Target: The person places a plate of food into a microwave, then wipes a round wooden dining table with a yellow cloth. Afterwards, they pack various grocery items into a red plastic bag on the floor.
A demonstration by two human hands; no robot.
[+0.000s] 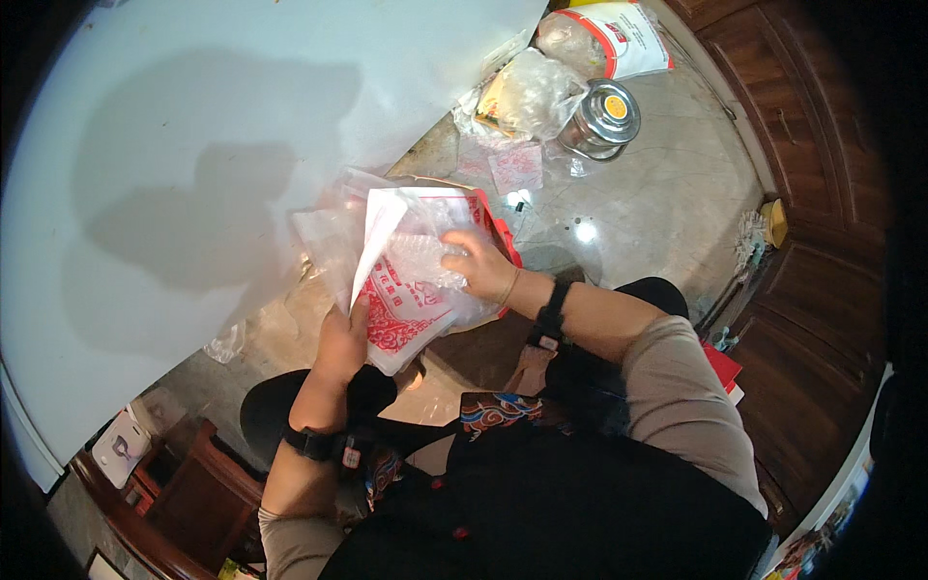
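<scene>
A stack of white plastic bags with red print (pixel 402 319) lies in front of me, above my knees. My left hand (pixel 342 344) pinches the near left edge of the printed bags, where a white flap is folded up. In my right hand (pixel 482 268) is a crumpled piece of clear plastic film (pixel 420 257), held over the middle of the stack. More clear plastic sheets (pixel 322 232) spread out to the left beneath the stack. A red edge of packaging (pixel 511 243) shows at its right side.
A large pale panel (pixel 217 145) fills the upper left. On the floor stand a lidded steel pot (pixel 600 119), a knotted clear bag (pixel 533 90) and a larger printed bag (pixel 616 40). Dark wooden cabinets (pixel 805 254) line the right, with a mop head (pixel 750 235) beside them. A wooden chair (pixel 203 500) is lower left.
</scene>
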